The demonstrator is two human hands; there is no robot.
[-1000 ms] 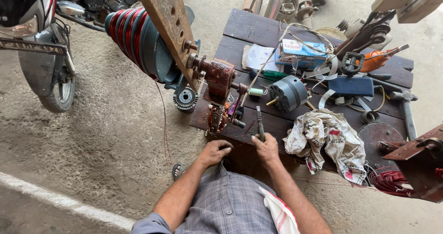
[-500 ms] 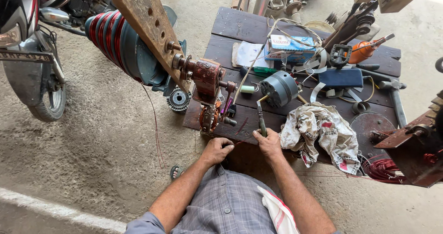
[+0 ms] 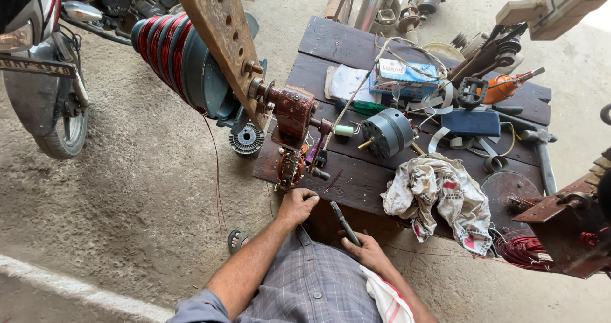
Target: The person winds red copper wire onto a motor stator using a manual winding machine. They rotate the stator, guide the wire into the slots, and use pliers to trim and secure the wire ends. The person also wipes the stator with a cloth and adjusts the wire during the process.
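Right hand [image 3: 368, 252] grip holds a dark tool [image 3: 344, 223]; left hand [image 3: 298, 205] curled at table edge [image 3: 331, 189].

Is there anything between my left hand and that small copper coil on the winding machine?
Nothing visible. The left hand rests at the edge of the dark wooden table, just below the copper coil, with only a short open gap between them. The right hand holds a slim dark tool off to the side.

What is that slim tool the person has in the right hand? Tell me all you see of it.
The slim tool looks like a narrow dark rod or pen-shaped handle, possibly a small screwdriver; its tip is too small to tell. The right hand grips its lower end, so it points up and away at a slant toward the edge of the dark wooden table. Only the hand touches it.
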